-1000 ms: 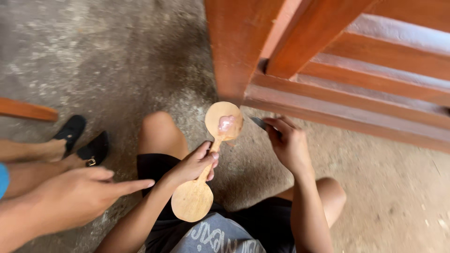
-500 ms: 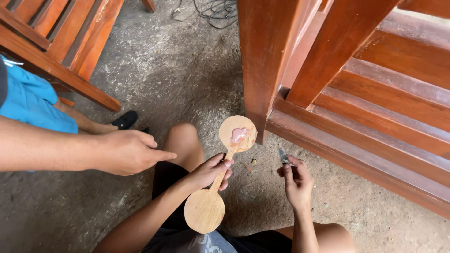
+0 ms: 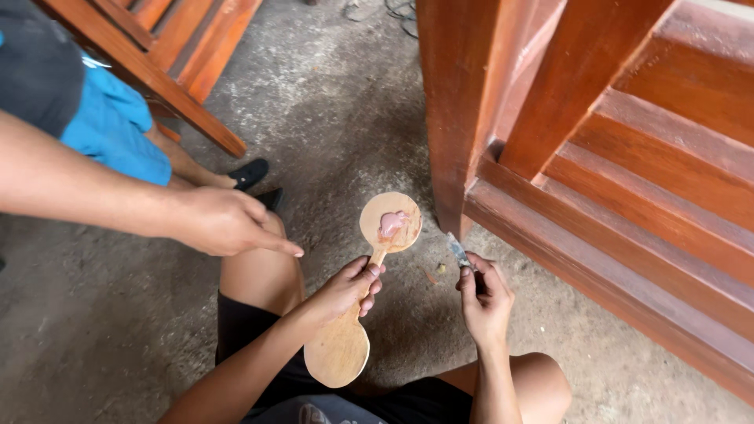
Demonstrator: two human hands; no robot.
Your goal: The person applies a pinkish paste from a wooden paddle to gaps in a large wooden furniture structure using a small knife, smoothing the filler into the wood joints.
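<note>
Concrete floor under a double-ended wooden paddle (image 3: 369, 286), pink-smeared top disc.

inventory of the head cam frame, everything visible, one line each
wooden paddle: 1, pale tan, double-ended, in left hand, above the knees
pink paste: 1 blob, on paddle's upper disc
small blade tool: 1, grey metal tip, in right hand
wooden furniture frame: 1, reddish brown, right side, post standing on floor
second wooden frame: 1, reddish brown, top left
concrete floor: grey, rough
other person's hand: 1, from left, finger pointing toward paddle
black shoes: 2, the other person's, by their leg
left hand: grip around paddle's neck
right hand: grip on blade tool
</note>
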